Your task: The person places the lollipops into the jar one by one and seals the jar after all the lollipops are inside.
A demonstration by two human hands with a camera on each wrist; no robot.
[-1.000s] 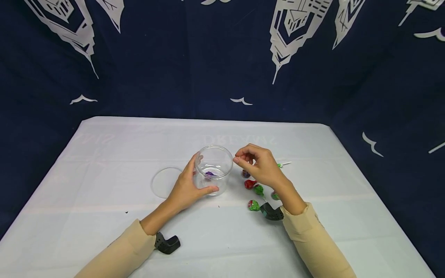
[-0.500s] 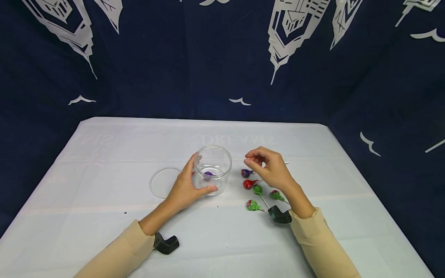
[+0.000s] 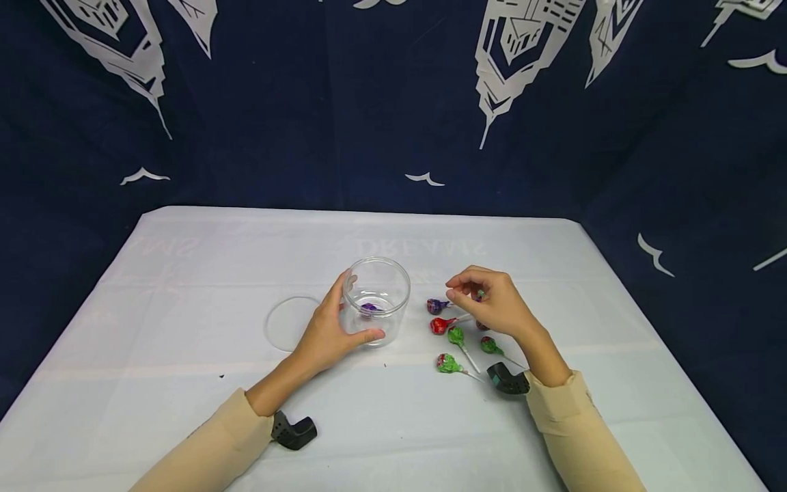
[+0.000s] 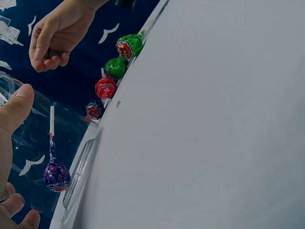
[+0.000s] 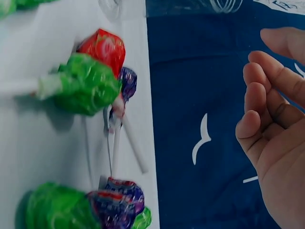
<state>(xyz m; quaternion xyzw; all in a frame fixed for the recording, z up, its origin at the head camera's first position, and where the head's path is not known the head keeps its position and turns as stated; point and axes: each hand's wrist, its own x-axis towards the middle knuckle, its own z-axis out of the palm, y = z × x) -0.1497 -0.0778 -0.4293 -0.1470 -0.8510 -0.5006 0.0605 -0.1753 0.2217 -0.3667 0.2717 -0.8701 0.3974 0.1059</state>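
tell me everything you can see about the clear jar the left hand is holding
The clear jar is a round, see-through container, plastic or glass by its look. It stands upright and open on the white table, with no lid on. The left hand grips its side, thumb in front. One purple lollipop lies inside, stick pointing up. A clear round lid lies flat just to its left.

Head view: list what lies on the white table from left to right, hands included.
Clear round lid → left hand → clear jar with a purple lollipop inside → loose lollipops → right hand.
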